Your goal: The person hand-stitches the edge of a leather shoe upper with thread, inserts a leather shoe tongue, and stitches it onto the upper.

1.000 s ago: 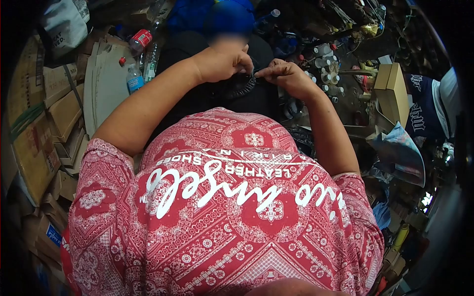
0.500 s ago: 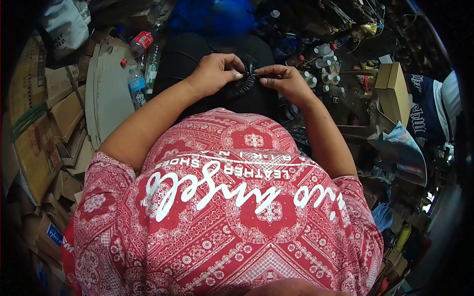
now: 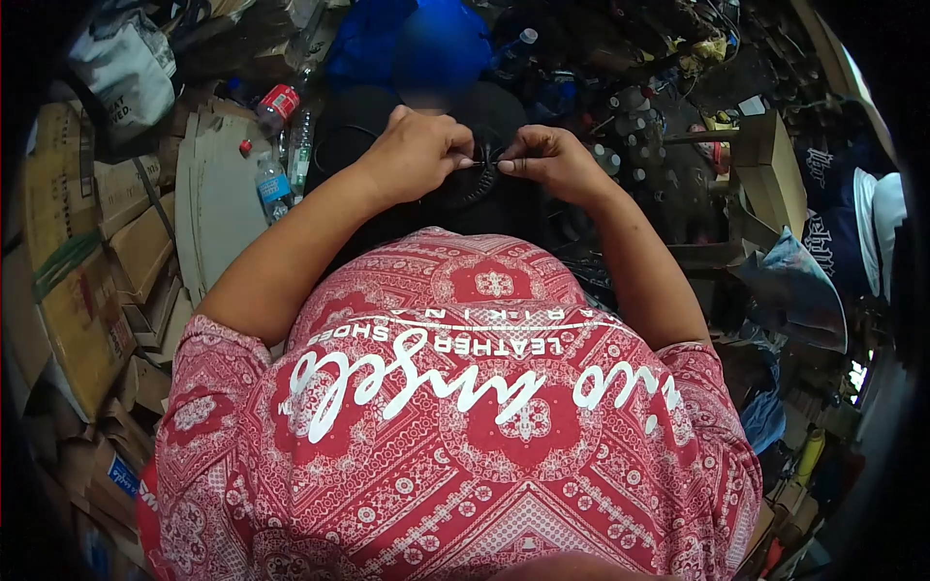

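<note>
Head view, the only one: black ridged piece point(image 3: 481, 190) sits on the dark-clad lap, between and just below the two hands. Reads as a curved loop with close ribs along its lower side; exact part can't be identified, black on black.

Left hand point(image 3: 415, 155): thumb and fingertips drawn together at the piece's upper edge. Right hand point(image 3: 556, 163): thumb and index pinched on the other side of the same edge. Both look clamped on the piece, fingertips near each other but apart. What exact bit they pinch is too small to tell.

Progress, my read: ribs along the lower curve look formed, so that stretch is probably done. The upper edge, where both hands are, looks unfinished. Can't confirm whether anything there is fastened; the fingers cover part of it. No finished twin in view to compare against, so no firm call on how much is left. I'd say mid-step.

Around: blue-labelled bottle point(image 3: 274, 186) and red-labelled bottle point(image 3: 278, 105) left of the lap, cardboard box point(image 3: 771, 165) well off to the right. Neither hand touches those.
</note>
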Tool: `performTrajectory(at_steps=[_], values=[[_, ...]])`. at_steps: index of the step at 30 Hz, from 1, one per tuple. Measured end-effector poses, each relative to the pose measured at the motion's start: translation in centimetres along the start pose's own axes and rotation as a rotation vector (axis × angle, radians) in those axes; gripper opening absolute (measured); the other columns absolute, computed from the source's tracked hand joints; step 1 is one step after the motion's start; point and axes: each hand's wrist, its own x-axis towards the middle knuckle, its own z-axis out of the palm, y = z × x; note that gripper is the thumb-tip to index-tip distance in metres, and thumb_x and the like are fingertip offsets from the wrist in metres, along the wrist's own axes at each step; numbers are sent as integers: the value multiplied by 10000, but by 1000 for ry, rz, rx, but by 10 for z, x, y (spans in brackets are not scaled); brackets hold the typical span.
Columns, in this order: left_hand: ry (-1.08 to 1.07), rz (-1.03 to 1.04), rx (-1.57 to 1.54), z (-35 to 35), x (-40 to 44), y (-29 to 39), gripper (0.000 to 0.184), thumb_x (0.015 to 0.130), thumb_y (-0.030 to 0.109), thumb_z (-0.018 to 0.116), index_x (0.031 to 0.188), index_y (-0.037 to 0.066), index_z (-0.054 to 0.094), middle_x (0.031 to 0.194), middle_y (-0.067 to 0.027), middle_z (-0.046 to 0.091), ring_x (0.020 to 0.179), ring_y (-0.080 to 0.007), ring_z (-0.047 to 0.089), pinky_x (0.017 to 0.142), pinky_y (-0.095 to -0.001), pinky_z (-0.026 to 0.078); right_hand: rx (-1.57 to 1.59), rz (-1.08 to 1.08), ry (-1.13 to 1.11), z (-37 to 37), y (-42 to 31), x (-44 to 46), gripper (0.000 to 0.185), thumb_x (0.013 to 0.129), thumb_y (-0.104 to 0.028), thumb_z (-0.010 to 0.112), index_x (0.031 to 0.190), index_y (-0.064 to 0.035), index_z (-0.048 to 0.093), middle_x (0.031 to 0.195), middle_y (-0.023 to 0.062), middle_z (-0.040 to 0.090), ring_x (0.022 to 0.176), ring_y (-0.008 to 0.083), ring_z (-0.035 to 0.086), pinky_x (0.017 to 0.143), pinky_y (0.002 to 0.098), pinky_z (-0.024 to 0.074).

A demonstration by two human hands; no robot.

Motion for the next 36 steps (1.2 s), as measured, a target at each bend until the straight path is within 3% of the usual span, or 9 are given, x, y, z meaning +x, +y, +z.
performTrajectory(at_steps=[3,5,10,14,26,30,32,34,36], values=[[-3,-54,42,-5,-17,-16,94,767,150,680,818,91,628,794,-39,610,841,-234,558,783,-388,394,1,19,3,-7,7,-4,93,810,-86,708,808,-27,636,815,-4,637,783,77,570,733,226,455],[4,-149,43,-15,-28,-26,70,773,108,667,822,73,634,827,-48,611,842,-237,566,766,-368,422,256,108,-16,-12,11,-8,96,809,-83,710,835,-12,652,816,19,646,781,87,577,751,236,462],[181,-96,-107,-16,-10,-12,99,761,81,682,851,42,666,835,-73,630,836,-253,597,746,-341,464,194,80,-24,-8,16,3,103,812,-91,711,849,-19,647,827,16,649,789,82,580,752,231,467],[86,-6,-56,-2,6,2,114,754,105,696,852,48,676,786,-100,647,752,-251,605,697,-352,484,219,78,-26,-4,12,3,90,813,-77,704,846,-15,647,823,20,649,780,77,587,738,225,471],[-121,47,35,-9,5,-8,45,803,89,612,818,46,607,819,-121,623,877,-329,578,767,-430,457,128,88,71,-19,10,-12,108,830,-126,691,848,-39,629,797,-15,619,780,72,550,741,228,427],[-183,-61,-56,-14,0,-2,76,822,71,578,892,46,592,821,-136,624,869,-333,590,765,-426,461,346,45,-28,-18,20,-12,128,819,-143,701,894,-60,638,910,-18,601,852,64,523,790,240,416],[-303,-359,-284,-16,5,5,94,841,74,558,918,38,598,856,-156,642,862,-344,611,769,-414,472,314,41,-1,-11,17,-15,151,808,-137,716,927,-66,656,977,-21,550,899,59,490,818,240,410],[-276,-322,-259,-6,7,3,104,850,76,548,930,35,599,869,-162,647,863,-346,619,767,-408,477,-37,-48,118,-7,26,-15,185,763,-141,765,903,-51,686,953,-5,537,893,75,507,802,235,433],[-245,-289,-236,-2,10,3,114,859,79,538,941,32,601,881,-169,653,864,-349,626,766,-402,482,-31,-39,146,-5,30,-15,170,750,-148,775,870,-58,696,906,1,516,876,87,513,789,242,437]])
